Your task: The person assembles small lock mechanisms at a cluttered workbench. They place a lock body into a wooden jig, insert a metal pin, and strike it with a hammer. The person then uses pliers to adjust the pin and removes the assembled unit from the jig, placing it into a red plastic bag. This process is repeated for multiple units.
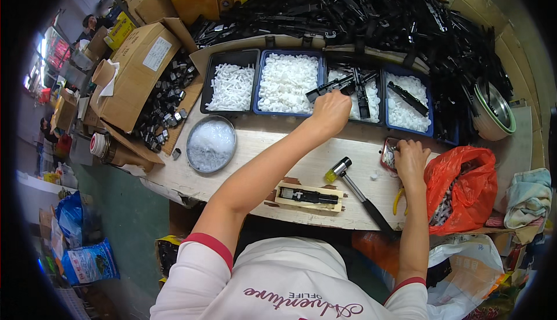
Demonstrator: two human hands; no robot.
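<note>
Worktop (301, 157) of pale wood, seen from above; landmark: the small hammer (354, 189) with a yellow-and-black head lying near its middle. Left hand (331, 111), beyond the hammer, reaches to the row of trays (290, 111) and is closed on a long black plastic part (332, 88) that lies across the third tray's white pieces; the fingers curl under, so the exact grip cannot be told. Right hand (409, 160), just right of the hammer, rests on the worktop with fingers bent over a small red-rimmed tin (389, 153) of tiny pieces; whether it pinches one cannot be told. Near side of the hammer: a wooden block (308, 197) carrying one black part. Right of the right hand: an orange plastic bag (464, 189), open, with pale pieces inside. Far left of the hammer: a round metal bowl (211, 144) of clear bits; beyond it a cardboard box (136, 73). Behind the trays: a large heap of black parts (371, 13).
</note>
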